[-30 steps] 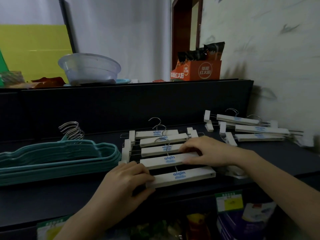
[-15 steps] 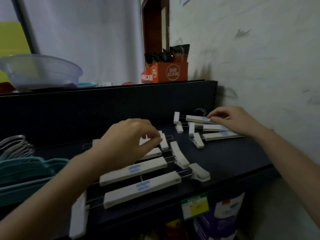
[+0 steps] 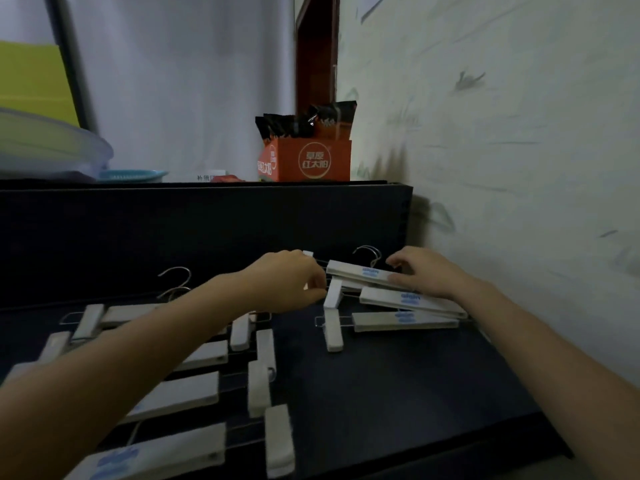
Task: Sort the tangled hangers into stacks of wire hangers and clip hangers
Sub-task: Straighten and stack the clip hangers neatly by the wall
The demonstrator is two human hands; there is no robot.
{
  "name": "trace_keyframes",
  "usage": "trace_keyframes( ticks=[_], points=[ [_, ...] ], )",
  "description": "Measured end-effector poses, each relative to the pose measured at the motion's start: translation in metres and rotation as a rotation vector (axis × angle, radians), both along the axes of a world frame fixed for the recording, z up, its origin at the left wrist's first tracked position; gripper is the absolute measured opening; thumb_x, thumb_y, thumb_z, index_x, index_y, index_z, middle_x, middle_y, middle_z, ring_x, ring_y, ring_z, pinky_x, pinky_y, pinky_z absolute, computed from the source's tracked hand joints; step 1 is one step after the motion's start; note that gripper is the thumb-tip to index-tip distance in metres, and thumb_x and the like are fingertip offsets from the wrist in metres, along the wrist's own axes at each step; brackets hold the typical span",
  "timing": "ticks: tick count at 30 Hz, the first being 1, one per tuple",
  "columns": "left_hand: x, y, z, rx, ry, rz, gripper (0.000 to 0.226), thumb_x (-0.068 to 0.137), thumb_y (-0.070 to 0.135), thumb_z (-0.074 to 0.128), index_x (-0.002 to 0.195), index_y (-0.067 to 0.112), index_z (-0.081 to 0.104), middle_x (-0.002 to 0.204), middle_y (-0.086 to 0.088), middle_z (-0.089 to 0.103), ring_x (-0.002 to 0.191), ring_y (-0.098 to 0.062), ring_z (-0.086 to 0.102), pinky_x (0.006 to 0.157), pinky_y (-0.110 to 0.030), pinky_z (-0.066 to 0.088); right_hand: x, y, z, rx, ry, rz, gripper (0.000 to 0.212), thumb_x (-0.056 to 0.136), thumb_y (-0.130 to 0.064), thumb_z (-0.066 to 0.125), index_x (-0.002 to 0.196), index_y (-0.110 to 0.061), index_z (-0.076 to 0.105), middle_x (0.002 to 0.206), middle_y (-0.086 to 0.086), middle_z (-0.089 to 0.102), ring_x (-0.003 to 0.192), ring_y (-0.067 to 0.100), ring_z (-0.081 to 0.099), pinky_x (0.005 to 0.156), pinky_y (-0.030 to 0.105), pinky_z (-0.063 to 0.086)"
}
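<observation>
on the long black shelf (image 3: 433, 393) a near-left row of white plastic clip hangers with steel hooks (image 3: 180, 393) lies laid out, and a smaller far-right pile (image 3: 405, 322) of the same sits by the wall (image 3: 519, 168), so we judge the clip sorting partly done; no wire hangers show. all bars run left to right, hooks pointing far. our right hand (image 3: 426, 275) grips the pile's top hanger (image 3: 360, 271); our left hand (image 3: 294, 282) curls at its left end, grip unclear.

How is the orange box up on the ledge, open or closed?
Open: the orange box has no lid on, and dark packets stick up out of it.
</observation>
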State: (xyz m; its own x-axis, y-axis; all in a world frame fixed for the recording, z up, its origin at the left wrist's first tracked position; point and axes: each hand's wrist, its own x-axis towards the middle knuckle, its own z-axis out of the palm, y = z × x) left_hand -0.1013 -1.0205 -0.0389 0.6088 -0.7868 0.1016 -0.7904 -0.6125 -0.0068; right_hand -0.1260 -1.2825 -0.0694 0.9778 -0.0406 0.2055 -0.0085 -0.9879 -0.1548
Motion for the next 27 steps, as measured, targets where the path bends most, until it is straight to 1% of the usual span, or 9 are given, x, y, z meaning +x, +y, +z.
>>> trace_keyframes(
  ticks=[2,4,8,10,13,16,20,25,27],
  points=[
    [0.006,-0.013,-0.005,0.035,0.003,0.013,0.029,0.093,0.036,0.048,0.112,0.021,0.063,0.111,0.003,0.063,0.094,-0.017,0.06,0.083,-0.036,0.052,0.014,-0.002,-0.003,-0.114,0.033,-0.001,0.042,0.088,-0.041,0.057,0.123,-0.02,0.056,0.123,0.002,0.056,0.107,0.019,0.055,0.088,0.032,0.046],
    [0.011,-0.021,-0.009,0.052,0.008,0.026,0.029,0.093,0.036,0.047,0.111,0.02,0.064,0.11,0.002,0.065,0.093,-0.018,0.061,0.082,-0.038,0.052,0.025,-0.001,-0.006,-0.223,0.069,-0.018,0.042,0.085,-0.047,0.057,0.119,-0.024,0.058,0.119,-0.001,0.057,0.103,0.019,0.055,0.083,0.034,0.047],
    [0.019,-0.028,-0.015,0.056,0.013,0.036,0.03,0.092,0.036,0.048,0.111,0.019,0.064,0.109,0.003,0.066,0.091,-0.015,0.061,0.078,-0.032,0.051,0.035,-0.003,-0.012,-0.261,0.077,-0.005,0.041,0.085,-0.053,0.053,0.117,-0.027,0.057,0.113,-0.003,0.057,0.097,0.017,0.055,0.076,0.032,0.046],
    [0.023,-0.028,-0.016,0.05,0.001,0.034,0.029,0.092,0.036,0.048,0.11,0.019,0.064,0.109,0.003,0.065,0.091,-0.014,0.061,0.078,-0.032,0.051,0.036,-0.005,-0.012,-0.231,0.051,0.001,0.042,0.084,-0.055,0.054,0.118,-0.031,0.056,0.115,-0.005,0.057,0.099,0.018,0.055,0.079,0.033,0.047],
    [0.029,-0.029,-0.015,0.026,-0.014,0.029,0.029,0.092,0.037,0.048,0.108,0.02,0.064,0.108,0.003,0.064,0.091,-0.015,0.06,0.079,-0.033,0.052,0.038,-0.004,-0.006,-0.099,0.03,0.021,0.04,0.083,-0.054,0.056,0.117,-0.035,0.057,0.115,-0.005,0.061,0.101,0.019,0.057,0.086,0.041,0.05],
    [0.033,-0.031,-0.014,0.012,-0.022,0.016,0.029,0.092,0.037,0.048,0.108,0.019,0.064,0.107,0.003,0.065,0.09,-0.015,0.06,0.077,-0.032,0.051,0.042,-0.001,0.003,-0.009,0.005,0.072,0.037,0.083,-0.052,0.057,0.115,-0.033,0.058,0.11,-0.003,0.063,0.095,0.018,0.058,0.084,0.042,0.051],
    [0.038,-0.036,-0.016,0.007,-0.034,-0.001,0.03,0.092,0.036,0.048,0.11,0.018,0.063,0.107,0.003,0.063,0.092,-0.016,0.059,0.08,-0.035,0.052,0.045,0.0,0.007,0.088,-0.039,0.112,0.038,0.083,-0.052,0.058,0.115,-0.03,0.058,0.107,-0.002,0.063,0.092,0.016,0.059,0.082,0.043,0.051],
    [0.045,-0.044,-0.025,-0.03,-0.108,-0.066,0.038,0.09,0.04,0.051,0.12,0.015,0.054,0.115,-0.003,0.049,0.103,-0.018,0.049,0.083,-0.036,0.048,0.046,0.003,0.007,0.116,-0.059,0.17,0.038,0.083,-0.055,0.054,0.114,-0.032,0.056,0.104,-0.004,0.063,0.089,0.016,0.059,0.081,0.043,0.052],
    [0.047,-0.048,-0.033,0.031,-0.1,-0.082,0.046,0.089,0.041,0.052,0.126,0.016,0.049,0.124,-0.005,0.046,0.111,-0.02,0.047,0.087,-0.036,0.047,0.046,0.004,0.007,0.147,-0.078,0.187,0.038,0.084,-0.054,0.053,0.114,-0.032,0.056,0.101,-0.004,0.062,0.087,0.016,0.06,0.08,0.044,0.052]
  ],
)
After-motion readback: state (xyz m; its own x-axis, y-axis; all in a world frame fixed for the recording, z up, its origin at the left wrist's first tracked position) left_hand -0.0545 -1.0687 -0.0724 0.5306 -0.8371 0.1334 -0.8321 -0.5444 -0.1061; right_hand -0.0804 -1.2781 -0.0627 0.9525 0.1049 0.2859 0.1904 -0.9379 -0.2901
